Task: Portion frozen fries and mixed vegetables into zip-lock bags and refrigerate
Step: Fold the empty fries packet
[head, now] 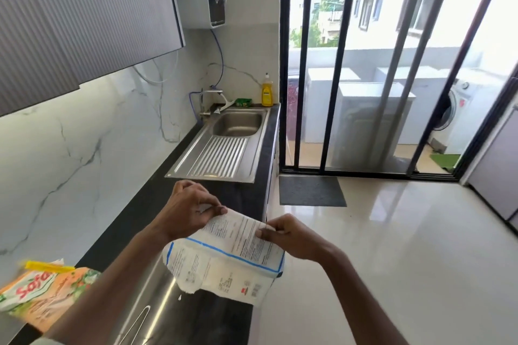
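Two hands, left (188, 210) and right (288, 235), each pinch shut in a tight grip on one white printed bag (224, 258), while one orange packet (42, 294) lies on the dark worktop (134, 218).

Brushed steel sink (224, 157), glossy floor tiles (406, 246), matt black counter (134, 216)

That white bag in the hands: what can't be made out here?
- White bag: print blurred and too small; contents hidden by its opaque wrapper.
- Left hand, right hand: their fingertips cover the bag's top edge, so whether it is open is unclear.
- Orange packet: cut off by the left edge.
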The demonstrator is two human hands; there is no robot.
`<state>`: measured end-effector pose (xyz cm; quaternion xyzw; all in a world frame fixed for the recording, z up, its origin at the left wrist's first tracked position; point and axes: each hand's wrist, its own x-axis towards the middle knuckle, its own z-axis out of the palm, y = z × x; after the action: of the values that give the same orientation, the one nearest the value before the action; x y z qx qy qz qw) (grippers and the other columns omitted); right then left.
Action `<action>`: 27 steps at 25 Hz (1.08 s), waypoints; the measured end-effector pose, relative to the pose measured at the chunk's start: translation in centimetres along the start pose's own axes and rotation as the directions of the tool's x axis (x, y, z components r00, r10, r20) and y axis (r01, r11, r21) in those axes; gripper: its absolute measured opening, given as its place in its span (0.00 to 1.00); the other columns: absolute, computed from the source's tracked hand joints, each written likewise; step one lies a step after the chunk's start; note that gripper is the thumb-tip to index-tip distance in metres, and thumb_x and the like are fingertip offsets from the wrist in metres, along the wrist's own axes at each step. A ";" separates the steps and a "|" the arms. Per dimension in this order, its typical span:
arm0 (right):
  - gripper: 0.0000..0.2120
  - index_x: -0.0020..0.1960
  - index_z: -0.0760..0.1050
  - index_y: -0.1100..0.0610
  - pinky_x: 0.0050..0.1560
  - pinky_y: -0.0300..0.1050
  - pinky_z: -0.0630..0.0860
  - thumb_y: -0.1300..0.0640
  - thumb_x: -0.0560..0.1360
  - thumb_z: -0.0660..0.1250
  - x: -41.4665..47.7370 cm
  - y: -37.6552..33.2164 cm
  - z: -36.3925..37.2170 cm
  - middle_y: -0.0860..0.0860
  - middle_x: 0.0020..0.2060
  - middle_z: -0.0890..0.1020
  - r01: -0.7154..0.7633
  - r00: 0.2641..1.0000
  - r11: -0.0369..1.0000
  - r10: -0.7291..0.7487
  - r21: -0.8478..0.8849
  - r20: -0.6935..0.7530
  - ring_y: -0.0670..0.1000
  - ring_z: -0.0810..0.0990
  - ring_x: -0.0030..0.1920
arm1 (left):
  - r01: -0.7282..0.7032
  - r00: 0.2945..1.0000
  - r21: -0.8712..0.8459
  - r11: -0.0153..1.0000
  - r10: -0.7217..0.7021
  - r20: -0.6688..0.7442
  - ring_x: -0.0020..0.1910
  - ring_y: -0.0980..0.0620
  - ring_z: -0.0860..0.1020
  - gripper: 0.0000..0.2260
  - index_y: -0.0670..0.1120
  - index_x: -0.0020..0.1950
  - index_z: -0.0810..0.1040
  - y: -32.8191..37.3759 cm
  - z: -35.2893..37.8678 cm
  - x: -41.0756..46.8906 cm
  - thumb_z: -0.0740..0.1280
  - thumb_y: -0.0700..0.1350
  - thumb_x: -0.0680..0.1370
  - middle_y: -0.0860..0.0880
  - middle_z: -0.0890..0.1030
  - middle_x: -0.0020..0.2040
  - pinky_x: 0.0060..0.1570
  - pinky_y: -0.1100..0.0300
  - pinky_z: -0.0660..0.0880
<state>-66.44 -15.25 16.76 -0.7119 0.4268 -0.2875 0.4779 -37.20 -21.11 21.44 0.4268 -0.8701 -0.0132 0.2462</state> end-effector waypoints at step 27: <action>0.11 0.54 0.83 0.49 0.44 0.61 0.84 0.43 0.81 0.67 -16.0 -2.2 -12.2 0.48 0.49 0.87 -0.141 0.574 0.979 -0.039 -0.145 -0.818 0.52 0.87 0.45 | -0.463 0.876 -0.045 0.885 0.449 -0.178 0.82 0.34 0.45 0.52 0.44 0.83 0.59 21.5 7.9 12.3 0.58 0.78 0.69 0.38 0.44 0.83 0.76 0.30 0.49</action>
<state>-83.27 -6.06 23.36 -0.5295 0.6452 -0.5259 0.1637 -62.79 -18.14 24.64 0.1983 -0.9218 0.0422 0.3305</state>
